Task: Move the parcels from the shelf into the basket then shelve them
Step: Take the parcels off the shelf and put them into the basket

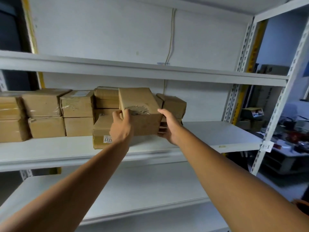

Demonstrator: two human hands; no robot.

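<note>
A white metal shelf unit (150,153) fills the view, with a pale wall behind it and a thin cable (170,39) running down that wall. On the middle shelf, a row of brown cardboard parcels (45,113) stands stacked two high along the left side, some wrapped in clear tape. Nearer the front edge lies a flat box with a white label (107,139) printed with digits. Behind it more boxes (106,99) are piled, and a smaller box (173,104) sits far back to the right. The right half of that shelf is bare board. A small paper tag (267,146) hangs on the right upright, and beyond the upright a cluttered work area shows dimly.

The held parcel (142,113) is a tall cardboard box with a torn patch on its near face, standing upright among the piles, close against the labelled box on its left and the smaller box on its right. The left hand (121,124) grips its left edge, fingers curled round the corner. The right hand (168,124) holds its right side, thumb on top near the front face and fingers wrapped below. Both arms reach up from the near edge of the view. Whether the parcel rests on the shelf or is lifted cannot be told.
</note>
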